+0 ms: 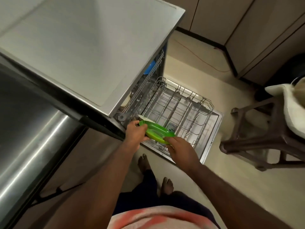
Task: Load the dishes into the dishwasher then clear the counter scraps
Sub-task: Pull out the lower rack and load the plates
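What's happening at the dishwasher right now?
A person stands at the open dishwasher, gripping a green plate by its rim, left hand and right hand at opposite edges. A white plate shows just behind it, by the left hand. Both plates are over the pulled-out lower rack, not yet slotted in. Something blue sits in the upper rack.

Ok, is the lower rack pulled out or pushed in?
Pulled out. The rack sits over the lowered door, outside the dishwasher. The left hand and right hand hold a plate over its near corner.
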